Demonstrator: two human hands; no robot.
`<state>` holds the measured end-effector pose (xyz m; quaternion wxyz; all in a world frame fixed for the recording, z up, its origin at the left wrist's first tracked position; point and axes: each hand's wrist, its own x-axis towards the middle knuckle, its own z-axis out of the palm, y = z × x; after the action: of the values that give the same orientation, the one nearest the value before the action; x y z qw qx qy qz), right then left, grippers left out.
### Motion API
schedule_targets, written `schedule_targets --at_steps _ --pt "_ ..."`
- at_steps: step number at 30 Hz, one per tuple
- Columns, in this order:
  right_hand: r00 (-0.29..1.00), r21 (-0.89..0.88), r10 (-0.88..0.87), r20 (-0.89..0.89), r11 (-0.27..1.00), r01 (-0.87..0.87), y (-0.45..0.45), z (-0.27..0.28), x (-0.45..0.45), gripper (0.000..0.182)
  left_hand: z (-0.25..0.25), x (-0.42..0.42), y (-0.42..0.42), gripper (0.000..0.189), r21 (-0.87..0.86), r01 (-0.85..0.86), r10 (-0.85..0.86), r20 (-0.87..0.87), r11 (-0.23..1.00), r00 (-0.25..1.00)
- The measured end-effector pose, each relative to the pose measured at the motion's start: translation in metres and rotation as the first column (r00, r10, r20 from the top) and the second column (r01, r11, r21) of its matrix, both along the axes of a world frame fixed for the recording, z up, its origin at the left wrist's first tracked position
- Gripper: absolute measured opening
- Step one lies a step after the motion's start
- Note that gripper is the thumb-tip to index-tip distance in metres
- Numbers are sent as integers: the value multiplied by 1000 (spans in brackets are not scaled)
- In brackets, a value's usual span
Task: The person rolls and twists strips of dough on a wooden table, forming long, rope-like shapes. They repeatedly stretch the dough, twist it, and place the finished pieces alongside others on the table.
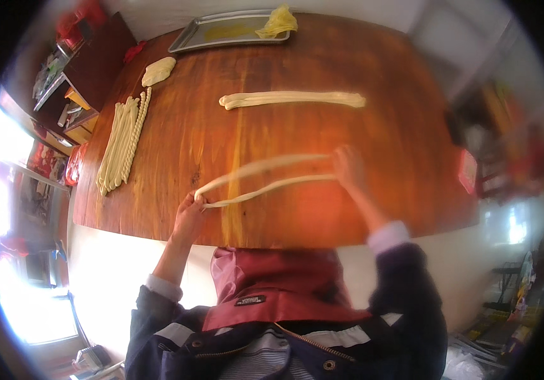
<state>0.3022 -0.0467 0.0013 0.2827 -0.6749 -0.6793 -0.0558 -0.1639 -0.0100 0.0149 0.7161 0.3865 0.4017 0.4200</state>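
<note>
A long loop of dough rope [272, 184] is stretched between my two hands over the wooden table. My left hand [190, 211] pinches its left end near the table's front edge. At the other end, my right hand [348, 168] grips the two strands; motion blurs this hand and the upper strand. Beyond my hands, a bundle of dough strands [293, 99] lies crosswise on the tabletop. To the left rests a row of dough strips [119, 142], with a twisted dough rope [139, 135] along its right side. Behind that row sits a lump of dough [158, 71].
A metal tray [234, 35] with yellowish residue stands at the table's far edge, a crumpled yellow plastic bag [277, 23] on its right end. Shelving [81, 76] borders the left side. The wooden table [181, 137] ends just before my red apron [281, 275].
</note>
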Motion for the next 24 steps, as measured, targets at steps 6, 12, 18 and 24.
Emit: schedule_targets --at_steps 6,12,18,24 --pt "980 -99 136 142 987 -123 -57 26 -52 59 17 -43 16 14 56 -34 56 -473 998 879" --pt "973 -112 -39 229 992 66 -3 0 -24 58 11 -125 28 30 389 579 336 -920 717 202" --pt "965 14 234 120 971 -238 -47 27 -28 21 22 -86 -15 30 465 649 455 -868 602 200" --pt "1000 80 17 4 997 -17 9 1 -7 22 -14 -65 21 25 584 298 550 -812 755 195"
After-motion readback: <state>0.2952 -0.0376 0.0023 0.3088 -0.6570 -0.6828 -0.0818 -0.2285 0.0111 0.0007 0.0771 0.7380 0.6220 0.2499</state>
